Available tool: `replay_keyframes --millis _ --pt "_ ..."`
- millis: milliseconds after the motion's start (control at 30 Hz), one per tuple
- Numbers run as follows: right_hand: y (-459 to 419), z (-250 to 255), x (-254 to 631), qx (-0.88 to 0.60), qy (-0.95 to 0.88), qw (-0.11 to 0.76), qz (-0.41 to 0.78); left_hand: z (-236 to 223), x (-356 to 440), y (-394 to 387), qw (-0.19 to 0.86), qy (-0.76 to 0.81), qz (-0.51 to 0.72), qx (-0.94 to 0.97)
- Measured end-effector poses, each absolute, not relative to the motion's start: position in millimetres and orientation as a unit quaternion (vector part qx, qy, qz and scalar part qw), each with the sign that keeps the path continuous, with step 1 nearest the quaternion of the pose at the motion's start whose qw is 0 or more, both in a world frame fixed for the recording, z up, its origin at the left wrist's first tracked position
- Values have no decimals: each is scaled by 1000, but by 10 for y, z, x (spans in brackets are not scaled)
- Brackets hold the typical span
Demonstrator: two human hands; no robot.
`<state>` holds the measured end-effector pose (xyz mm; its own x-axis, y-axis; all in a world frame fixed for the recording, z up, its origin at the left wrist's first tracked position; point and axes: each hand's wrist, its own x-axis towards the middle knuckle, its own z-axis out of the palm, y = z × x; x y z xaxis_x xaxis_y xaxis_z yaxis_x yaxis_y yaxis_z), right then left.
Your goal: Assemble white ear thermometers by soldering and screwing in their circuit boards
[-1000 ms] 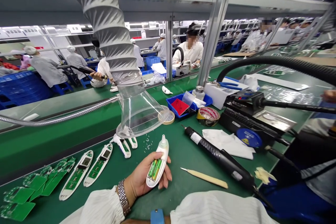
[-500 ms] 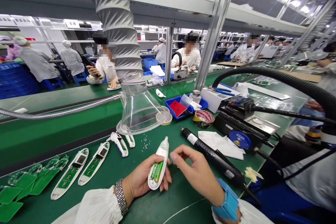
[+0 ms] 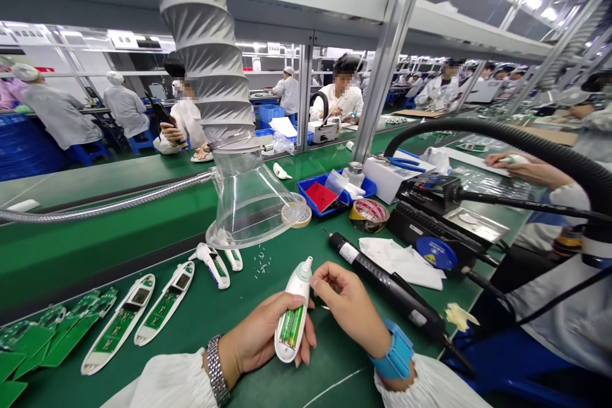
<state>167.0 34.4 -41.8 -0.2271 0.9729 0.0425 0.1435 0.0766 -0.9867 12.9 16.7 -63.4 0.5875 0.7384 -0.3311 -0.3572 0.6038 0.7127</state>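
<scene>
My left hand (image 3: 261, 335) is wrapped round a white thermometer body (image 3: 292, 315) with green batteries showing in its open back. It holds the device upright-tilted above the green mat. My right hand (image 3: 348, 306), with a blue wrist strap, is at the device's upper part; its fingers are curled and pinch near the tip. Whether they hold anything small is hidden. A black electric screwdriver (image 3: 382, 284) lies just right of my right hand.
A clear fume-extraction hood (image 3: 248, 204) on a ribbed duct hangs ahead. Open thermometer shells (image 3: 165, 299) and green circuit boards (image 3: 29, 341) lie at left. Tape roll (image 3: 367, 215), blue tray (image 3: 329, 194), white cloth (image 3: 401, 258), soldering station (image 3: 444, 229) at right. Other workers sit beyond.
My right hand came into view and closed in on the top of the thermometer body. The left hand kept its hold and shifted slightly down and right.
</scene>
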Motion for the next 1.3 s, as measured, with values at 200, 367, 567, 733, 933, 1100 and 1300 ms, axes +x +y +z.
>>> replay_keyframes --millis 200,367,567,733,933,1100,1300 --pt "330 -406 1678 -422 -577 416 561 -728 110 184 894 224 283 265" --pt "322 -394 1688 -418 -560 422 578 -704 92 181 905 198 272 259" --pt "312 -400 1699 -419 -557 424 579 -697 85 177 913 180 260 258" --pt "315 -395 1695 -418 -562 423 575 -718 78 187 919 169 247 257" --pt "310 -423 1737 -414 -578 460 532 -731 69 188 924 159 238 252" --pt "215 -477 1821 -370 -679 482 412 -751 47 173 941 127 198 245" --pt "95 -428 1922 -306 -835 364 277 -801 38 147 954 92 116 261"
